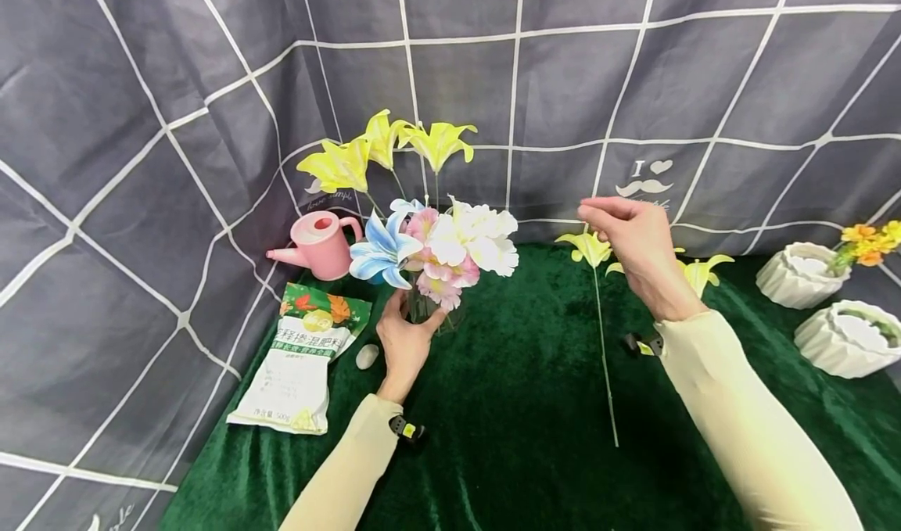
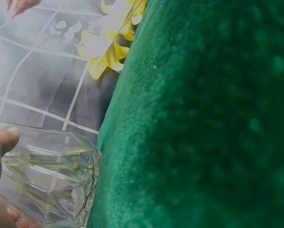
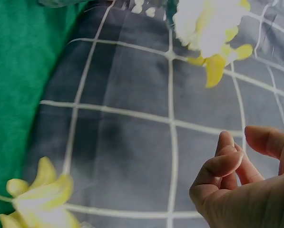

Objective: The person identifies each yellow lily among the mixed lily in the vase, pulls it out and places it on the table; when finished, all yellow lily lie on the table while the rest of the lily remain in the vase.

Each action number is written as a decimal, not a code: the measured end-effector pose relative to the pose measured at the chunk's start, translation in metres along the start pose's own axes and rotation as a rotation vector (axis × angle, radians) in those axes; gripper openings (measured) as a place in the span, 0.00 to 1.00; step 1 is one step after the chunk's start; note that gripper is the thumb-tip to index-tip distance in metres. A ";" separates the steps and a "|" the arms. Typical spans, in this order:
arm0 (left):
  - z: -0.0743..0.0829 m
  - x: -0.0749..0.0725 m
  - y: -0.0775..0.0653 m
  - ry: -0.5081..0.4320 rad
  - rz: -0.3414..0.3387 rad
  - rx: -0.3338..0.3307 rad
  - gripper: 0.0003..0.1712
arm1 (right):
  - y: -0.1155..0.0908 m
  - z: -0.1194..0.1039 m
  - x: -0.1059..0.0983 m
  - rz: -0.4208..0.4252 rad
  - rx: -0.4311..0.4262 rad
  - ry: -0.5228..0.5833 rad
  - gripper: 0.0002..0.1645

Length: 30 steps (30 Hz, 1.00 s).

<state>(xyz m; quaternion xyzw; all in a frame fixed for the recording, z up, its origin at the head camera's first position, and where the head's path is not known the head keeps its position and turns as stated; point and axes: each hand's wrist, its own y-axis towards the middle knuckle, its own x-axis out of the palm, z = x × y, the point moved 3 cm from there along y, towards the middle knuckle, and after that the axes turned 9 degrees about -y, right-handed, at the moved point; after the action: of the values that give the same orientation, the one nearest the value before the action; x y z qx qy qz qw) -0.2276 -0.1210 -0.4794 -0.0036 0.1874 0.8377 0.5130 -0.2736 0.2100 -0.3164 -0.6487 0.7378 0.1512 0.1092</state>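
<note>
My left hand (image 1: pixel 404 339) grips a clear faceted vase (image 2: pixel 51 190), with fingers and thumb around its side; several green stems show inside it. From the vase rise yellow lilies (image 1: pixel 439 144), a blue lily (image 1: pixel 385 248), pink flowers (image 1: pixel 446 273) and white flowers (image 1: pixel 482 238). My right hand (image 1: pixel 637 242) is raised to the right of the bouquet. Its fingers are loosely bent with the thumb apart from them, and nothing is between them in the right wrist view. Below it, a long-stemmed yellow lily (image 1: pixel 590 248) lies on the green cloth, with another yellow lily (image 1: pixel 700 273) partly behind the forearm.
On the left are a pink watering can (image 1: pixel 320 245), a fertilizer bag (image 1: pixel 296 367) and a pale stone (image 1: pixel 367 356). Two white ribbed pots (image 1: pixel 802 281) stand at the far right, near orange and yellow flowers (image 1: pixel 869 242). A grey grid curtain (image 1: pixel 563 85) hangs behind the cloth.
</note>
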 end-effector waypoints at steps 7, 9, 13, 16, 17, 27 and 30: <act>0.000 -0.001 0.000 0.007 0.007 -0.014 0.38 | 0.016 -0.041 0.038 -0.055 -0.086 -0.042 0.22; 0.000 -0.001 0.000 0.007 0.011 -0.011 0.38 | 0.022 -0.049 0.051 -0.078 -0.097 -0.055 0.20; 0.000 -0.001 0.000 -0.004 0.008 -0.002 0.39 | 0.032 -0.062 0.075 -0.126 -0.125 -0.119 0.18; -0.001 0.000 0.001 -0.010 0.001 -0.005 0.39 | 0.040 -0.069 0.090 -0.158 -0.143 -0.172 0.17; 0.000 0.000 0.001 -0.009 -0.001 -0.007 0.39 | 0.042 -0.071 0.094 -0.167 -0.145 -0.183 0.16; -0.001 -0.001 0.002 -0.006 -0.003 -0.006 0.37 | 0.069 -0.079 0.138 -0.248 -0.132 -0.286 0.14; -0.001 -0.001 0.002 -0.005 -0.006 -0.001 0.37 | 0.076 -0.080 0.149 -0.264 -0.126 -0.286 0.15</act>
<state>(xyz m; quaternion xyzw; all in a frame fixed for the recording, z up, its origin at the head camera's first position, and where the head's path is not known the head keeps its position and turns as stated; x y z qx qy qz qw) -0.2294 -0.1229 -0.4799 -0.0024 0.1859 0.8362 0.5159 -0.3665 0.0515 -0.2895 -0.7173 0.6125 0.2718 0.1909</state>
